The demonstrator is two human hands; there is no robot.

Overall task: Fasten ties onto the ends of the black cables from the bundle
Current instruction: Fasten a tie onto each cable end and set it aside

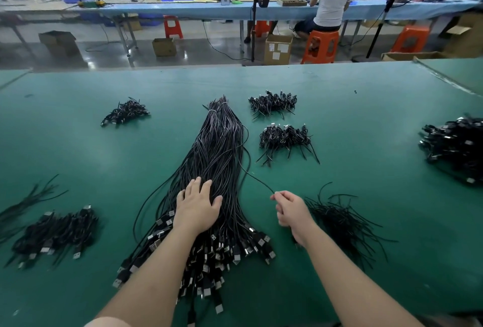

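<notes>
One cable drawn out of the bundle while the other hand pinned the rest

The left hand (197,205) lay flat, fingers spread wide, pressing on the near part of the bundle (214,159) of black cables on the green table (366,107), probably to keep the mass from sliding as a strand left it. The right hand (288,208), just right of the bundle with its fingers curled, pinched a single cable (257,179) that ran back up into the bundle's right side. A loose pile of ties (345,219) lay just right of that hand, within easy reach for fastening. Both forearms reached forward from the near edge, wrists low. Finished coils (283,137) sat right of the bundle's far end.
</notes>
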